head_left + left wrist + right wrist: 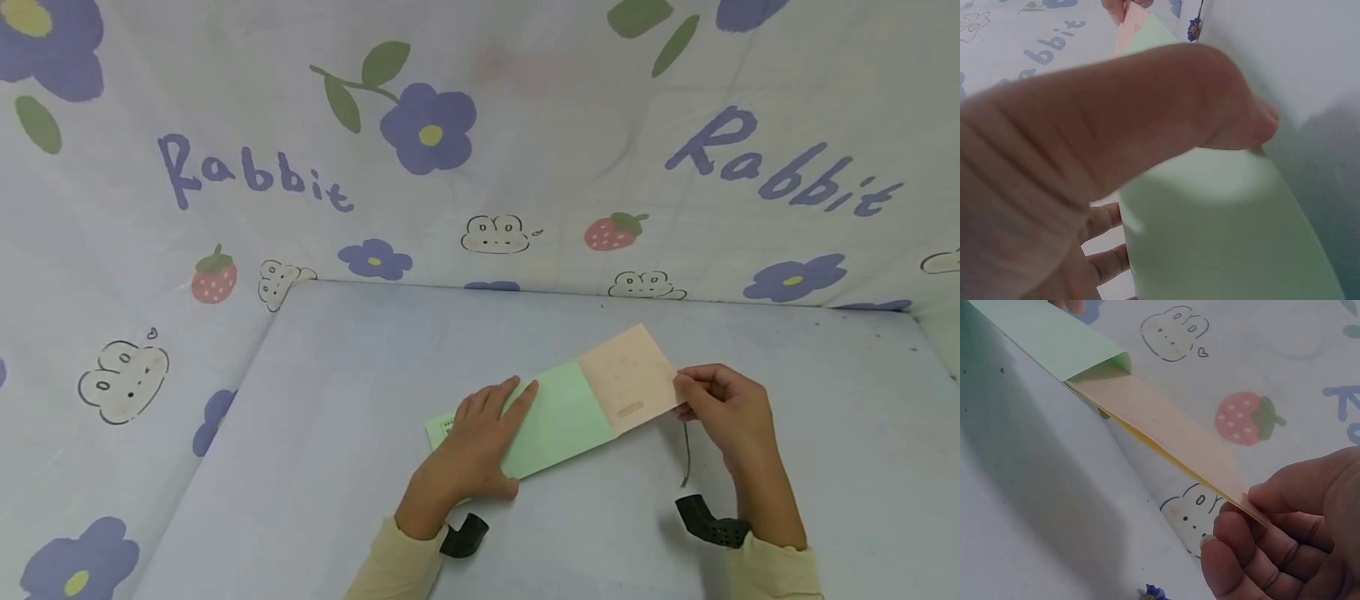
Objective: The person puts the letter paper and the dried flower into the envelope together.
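Observation:
A flat light-green paper sleeve [562, 417] slants across the middle of the table, with a peach card [626, 371] sticking out of its right end. My left hand [476, 442] spans the sleeve and grips it, thumb at the near edge and fingers at the far edge. The sleeve's mouth bows open around the card in the right wrist view. Between thumb and fingers, my right hand [723, 408] pinches the card's outer corner. A thin stem [687, 454] shows below that hand, and a small blue flower [1194, 28] appears in the left wrist view.
The pale table [315, 375] meets a white cloth [540, 142] printed with rabbits, flowers and strawberries at the back and left. Black curved devices, one at the left wrist [465, 536] and one at the right [708, 523], sit by the cream sleeve cuffs.

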Tool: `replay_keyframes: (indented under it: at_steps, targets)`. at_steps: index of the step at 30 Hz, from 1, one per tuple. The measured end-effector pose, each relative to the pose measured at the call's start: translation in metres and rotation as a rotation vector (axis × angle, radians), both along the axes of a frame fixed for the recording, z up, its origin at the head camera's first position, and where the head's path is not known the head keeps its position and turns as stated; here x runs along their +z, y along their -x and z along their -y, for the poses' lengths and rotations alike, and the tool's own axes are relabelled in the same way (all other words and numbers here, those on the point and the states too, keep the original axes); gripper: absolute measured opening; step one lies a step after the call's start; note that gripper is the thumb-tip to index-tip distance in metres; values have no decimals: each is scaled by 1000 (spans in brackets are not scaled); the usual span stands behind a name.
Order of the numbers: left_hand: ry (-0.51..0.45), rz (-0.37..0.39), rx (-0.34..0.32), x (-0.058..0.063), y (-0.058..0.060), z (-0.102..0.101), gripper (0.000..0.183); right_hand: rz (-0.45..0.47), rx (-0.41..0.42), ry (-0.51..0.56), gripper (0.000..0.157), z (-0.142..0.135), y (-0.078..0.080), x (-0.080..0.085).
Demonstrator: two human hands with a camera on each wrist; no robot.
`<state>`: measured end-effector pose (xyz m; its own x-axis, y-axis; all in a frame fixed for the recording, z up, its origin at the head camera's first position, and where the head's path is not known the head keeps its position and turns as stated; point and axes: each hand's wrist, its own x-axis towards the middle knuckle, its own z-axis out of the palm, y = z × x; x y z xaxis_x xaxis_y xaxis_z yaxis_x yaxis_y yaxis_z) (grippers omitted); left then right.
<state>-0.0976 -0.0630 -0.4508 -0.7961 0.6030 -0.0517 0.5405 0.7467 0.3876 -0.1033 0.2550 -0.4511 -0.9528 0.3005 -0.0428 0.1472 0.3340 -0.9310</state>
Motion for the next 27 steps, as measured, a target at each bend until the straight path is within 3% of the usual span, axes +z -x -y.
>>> replay_keyframes:
  at_steps: [6,27]
  targets:
    - [3,-10,-11,0,0,0,121,31,17,-1,29,0,1,-3]
    - [9,-12,-30,-1,-1,1,119,157,259,-42,29,2,-1,6]
